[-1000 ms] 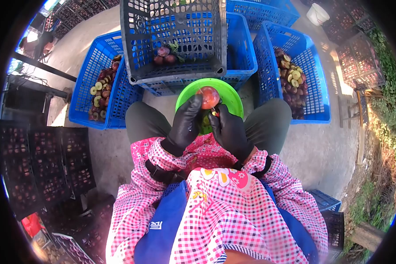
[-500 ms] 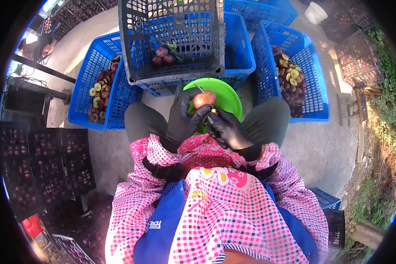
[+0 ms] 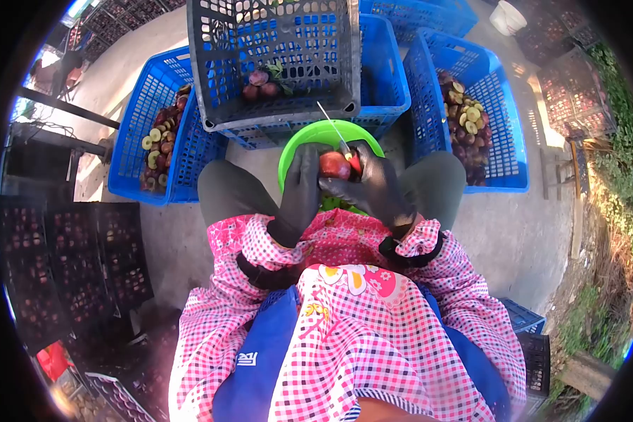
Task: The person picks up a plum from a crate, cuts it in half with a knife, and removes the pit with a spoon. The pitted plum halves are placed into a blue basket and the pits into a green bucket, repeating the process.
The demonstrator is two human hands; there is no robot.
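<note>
Both my hands wear black gloves and meet over a bright green basin between my knees. My left hand is closed around the side of a red plum. In my right hand is a small knife, gripped by its red and yellow handle. Its thin blade points up and away, clear of the plum. The right thumb lies close below the fruit; whether it touches cannot be made out. My hands hide much of what lies in the basin.
A black crate holding a few plums and leaves rests tilted on a blue crate ahead. Blue crates with cut fruit stand at left and right. Dark crates full of fruit are stacked at far left.
The knife blade has swung away from the fruit and now points up. The plum has turned, showing a darker red side, and my right hand has risen beside it.
</note>
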